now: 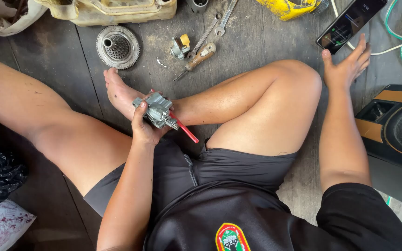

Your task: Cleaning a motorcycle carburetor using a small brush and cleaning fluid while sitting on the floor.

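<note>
A grey metal carburetor [157, 110] was held in the left hand [144, 128], whose fingers were closed around its underside and whose thumb was pressed against its left face; a red-handled tool [185, 130] was seen projecting from the part toward four o'clock, though whether it was gripped together with it could not be told. The carburetor was kept just above the crossed legs, close beside the bare foot [117, 93] at its ten o'clock. The right hand [347, 65] was held open, fingers spread and nothing grasped, resting on the wooden floor [61, 60] with its fingertips just below a smartphone [350, 24] lying at its twelve o'clock. At the carburetor's eleven o'clock, well apart, a round toothed metal drum [117, 47] was laid on the floor. At one o'clock a wooden-handled screwdriver [196, 60], a small metal part with a yellow cap [180, 46] and two wrenches [215, 25] were lying near one another. A black speaker [396, 128] was stood at the right hand's five o'clock.
</note>
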